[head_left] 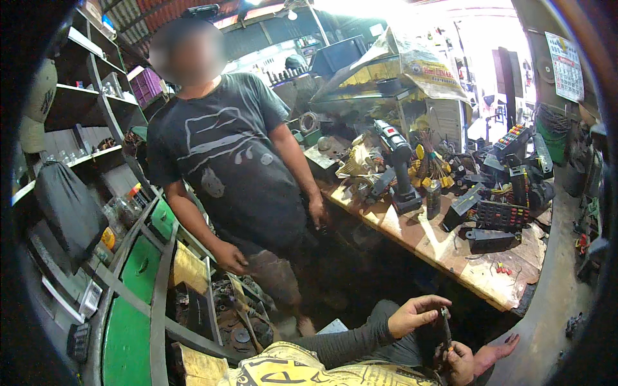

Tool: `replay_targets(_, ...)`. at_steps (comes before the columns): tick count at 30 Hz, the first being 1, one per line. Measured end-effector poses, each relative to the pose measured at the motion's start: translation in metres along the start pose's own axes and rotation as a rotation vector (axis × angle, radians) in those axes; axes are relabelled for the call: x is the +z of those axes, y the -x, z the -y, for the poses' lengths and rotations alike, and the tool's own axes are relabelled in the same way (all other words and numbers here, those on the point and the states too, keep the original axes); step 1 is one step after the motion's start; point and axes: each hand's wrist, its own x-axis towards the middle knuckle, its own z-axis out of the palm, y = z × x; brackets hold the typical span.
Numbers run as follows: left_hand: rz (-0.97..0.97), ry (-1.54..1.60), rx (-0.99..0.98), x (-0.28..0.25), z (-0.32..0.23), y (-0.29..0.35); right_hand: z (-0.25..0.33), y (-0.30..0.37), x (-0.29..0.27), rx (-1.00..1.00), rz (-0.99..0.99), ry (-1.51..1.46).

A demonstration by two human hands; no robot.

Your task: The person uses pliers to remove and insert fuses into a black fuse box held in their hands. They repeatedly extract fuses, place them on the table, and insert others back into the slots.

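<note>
slim dark object (447, 329) part-hidden by right fingers (458, 358), co-worker's head (188, 53) blurred, yellow shirt (290, 372) cut off below

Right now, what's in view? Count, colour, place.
Co-worker: 1, dark-shirted, left of centre
Workbench: 1, brown, right of centre
Drill: 1, grey-black, on workbench
Connectors: many, yellow, right of drill
Fuse boxes: several, black, workbench's right end
Cap: 1, tan, upper left
Bag: 1, black, hanging left
Panels: several, green, lower left
Bin: 1, blue, top centre
Calendar: 1, white, right wall
Loose parts: uncountable, dark, below co-worker
Slim object: 1, dark, lower right
Left hand: 1, bare, at slim object's top
Right hand: 1, bare, around its lower end
</note>
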Motion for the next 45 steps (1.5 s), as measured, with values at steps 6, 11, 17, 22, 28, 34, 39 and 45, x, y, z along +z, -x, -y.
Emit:
replay_targets(6,-0.093,0.052,-0.079,0.013,0.011,0.000,-0.014,0.005,-0.004,0.047,-0.019,-0.052)
replay_targets(11,-0.083,-0.005,-0.085,0.019,0.018,-0.010,-0.007,0.012,-0.002,0.018,-0.039,-0.121)
replay_targets(17,-0.084,-0.004,-0.056,0.019,0.019,-0.017,-0.009,0.011,-0.006,-0.013,-0.036,-0.131)
replay_targets(22,-0.122,-0.027,-0.034,0.019,0.017,-0.019,-0.016,0.005,-0.010,0.001,-0.009,-0.152)
replay_targets(28,-0.297,-0.229,-0.060,0.021,-0.003,-0.026,0.002,0.005,0.000,-0.083,0.017,-0.133)
replay_targets(34,-0.359,-0.247,-0.029,0.004,0.022,-0.018,0.054,0.023,-0.010,-0.335,-0.126,0.315)
replay_targets(39,-0.173,-0.289,-0.326,-0.013,0.090,-0.002,0.111,0.036,-0.019,-0.415,-0.386,0.683)
replay_targets(45,0.215,-0.460,-0.633,-0.026,0.133,0.002,0.162,0.023,-0.020,-0.415,-0.629,1.156)
